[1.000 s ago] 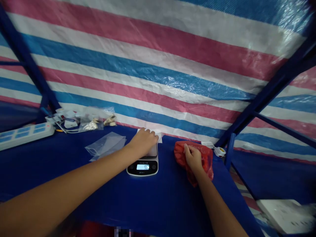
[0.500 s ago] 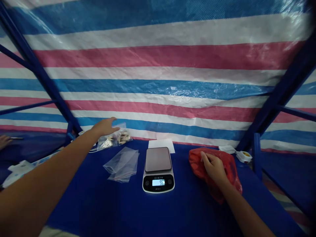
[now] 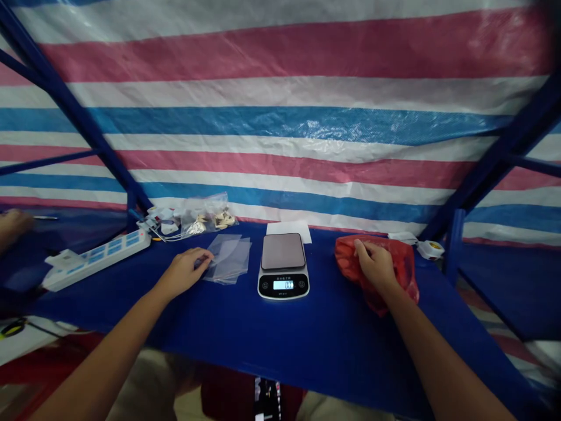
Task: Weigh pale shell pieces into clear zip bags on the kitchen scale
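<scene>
My left hand (image 3: pixel 189 270) is at the left edge of a few flat clear zip bags (image 3: pixel 232 260), its fingers curled and its thumb and forefinger closed at a bag's edge. My right hand (image 3: pixel 374 260) is closed on the upper part of a red plastic bag (image 3: pixel 350 269), whose contents I cannot make out. Between the hands stands a kitchen scale (image 3: pixel 283 251) with a bare weighing plate and a lit display that seems to read 0.0.
Filled clear bags of pale pieces (image 3: pixel 224 219) lie at the back left, beside cables and a white power strip (image 3: pixel 103 257). White paper (image 3: pixel 289 228) lies behind the scale. A white tape roll (image 3: pixel 430 249) sits far right. Another person's hand (image 3: pixel 13 225) shows far left.
My left hand has come back from above the filled bags to the flat zip bags. The scale's display went from about 9.6 to 0.0. My right hand stays on the red bag. The view tilted down.
</scene>
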A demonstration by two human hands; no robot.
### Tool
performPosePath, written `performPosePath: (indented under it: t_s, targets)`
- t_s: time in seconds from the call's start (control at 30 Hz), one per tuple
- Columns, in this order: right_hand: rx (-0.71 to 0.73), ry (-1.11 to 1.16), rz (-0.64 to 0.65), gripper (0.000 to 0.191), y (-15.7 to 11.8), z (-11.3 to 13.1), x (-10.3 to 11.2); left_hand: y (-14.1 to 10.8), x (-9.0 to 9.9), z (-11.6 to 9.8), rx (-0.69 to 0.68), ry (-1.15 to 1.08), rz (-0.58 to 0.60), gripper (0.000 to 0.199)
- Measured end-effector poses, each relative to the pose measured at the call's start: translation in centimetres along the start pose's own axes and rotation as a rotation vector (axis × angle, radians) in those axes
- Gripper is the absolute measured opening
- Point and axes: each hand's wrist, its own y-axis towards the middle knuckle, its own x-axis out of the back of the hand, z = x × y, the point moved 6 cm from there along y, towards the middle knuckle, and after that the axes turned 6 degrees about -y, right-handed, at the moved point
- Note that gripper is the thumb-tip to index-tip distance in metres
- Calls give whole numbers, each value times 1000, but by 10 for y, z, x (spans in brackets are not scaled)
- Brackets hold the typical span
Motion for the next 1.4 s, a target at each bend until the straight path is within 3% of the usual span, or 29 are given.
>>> performPosePath:
  t_s: [0.1,0.23,0.4,0.5,0.63,0.73,0.83,0.93,1.03,1.23,1.33,1.4]
  targets:
    - [12,-9,-19,51,-1,3,3,-5,5,-26,-62,53,-205,29]
    - [51,-47,-36,49,-3,8,7,-5,2,-81,-242,92,-411,25]
    - [87,-123,-75,50,-6,14,11,27,-12,-147,-488,83,-560,25]
    - [105,-148,-86,49,-7,18,13,51,-25,-168,-580,27,-611,26]
    - [140,-200,-84,50,-8,25,14,68,-50,-171,-557,-103,-629,26]
    - [177,-203,-88,50,-13,36,14,61,-63,-173,-570,-144,-661,25]
    - [274,-107,-88,38,-27,63,10,48,-68,-186,-667,-162,-667,27]
    - [447,36,44,24,-46,99,-4,37,-71,-208,-759,-188,-623,30]
    - [517,107,220,30,-60,121,-23,31,-76,-227,-772,-216,-583,30]
    - [248,227,286,34,-58,104,-39,17,-85,-248,-807,-316,-554,34]
    - [170,307,234,29,-54,96,-36,13,-85,-253,-904,-383,-441,46]
    - [154,343,205,27,-52,94,-33,14,-86,-253,-929,-391,-329,66]
